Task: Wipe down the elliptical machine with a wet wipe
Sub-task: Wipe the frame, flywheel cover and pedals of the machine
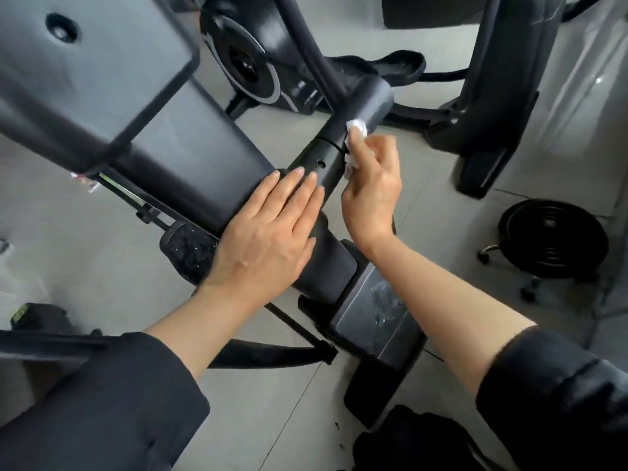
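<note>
The person leans over the elliptical machine (190, 154), whose dark central column runs diagonally beneath both hands. The left hand (272, 229) lies flat on the column with its fingers straight and together, palm down, the fingertips (299, 173) reaching toward a small round hole in the tube just ahead of them. It holds nothing; it only rests on the black surface.

The right hand (372, 188) sits just beside the left, on the far side of the column. Its fingers are curled around a crumpled white wet wipe (356, 129), which it pinches and presses against the side of the tube, right at the seam where the black section meets a greyer sleeve. Part of the wipe bunches out above the fingertips and another bit shows below, between the fingers and the tube.

Both forearms are bare, with black sleeves (102, 402) pushed up toward the elbows. Below the right forearm, a grey panel (370, 317) of the machine's frame shows scuffs or smears on its face. Beyond the left hand, a large grey console back (78, 62) fills the upper corner, and past the right hand's fingertips a round black flywheel housing (244, 59) stands on the pale tiled floor (424, 171). Well off to the outside of the right hand, a round black stool (554, 237) on casters sits on the floor.
</note>
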